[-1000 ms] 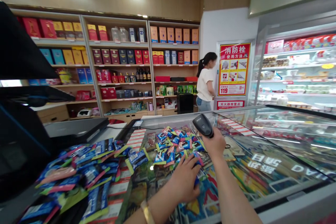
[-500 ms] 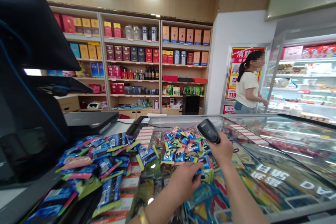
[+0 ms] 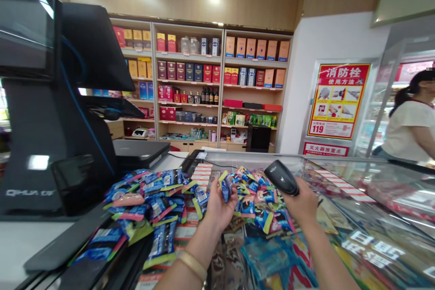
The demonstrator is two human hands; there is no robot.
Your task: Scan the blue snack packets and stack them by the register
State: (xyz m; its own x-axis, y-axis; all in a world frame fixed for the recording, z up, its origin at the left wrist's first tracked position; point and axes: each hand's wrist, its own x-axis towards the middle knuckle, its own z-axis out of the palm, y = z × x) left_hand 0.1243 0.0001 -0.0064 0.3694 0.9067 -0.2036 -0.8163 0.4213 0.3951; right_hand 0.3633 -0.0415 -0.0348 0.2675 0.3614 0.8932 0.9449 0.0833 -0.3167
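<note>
My left hand [image 3: 215, 208] is raised over the counter, shut on a small blue foil packet [image 3: 224, 186], with a gold bangle [image 3: 192, 265] on the wrist. My right hand [image 3: 302, 201] grips a black handheld barcode scanner [image 3: 282, 177]. Many blue, green-edged snack packets lie in a heap [image 3: 254, 201] on the glass freezer lid [image 3: 370, 195] between my hands. A second heap of the same packets [image 3: 146, 197] spreads to the left, nearest my left hand. The scanner's window is hidden from this angle.
A black checkout terminal [image 3: 44, 108] and a flat black device [image 3: 139, 153] stand at the left. Wooden shelves of boxed liquor [image 3: 200, 84] line the back wall. A person in a white top [image 3: 411, 129] stands at the right, beside a chilled display case.
My left hand has lifted from the heap with a packet now held up in it. The view has turned left, and the person in white appears further right.
</note>
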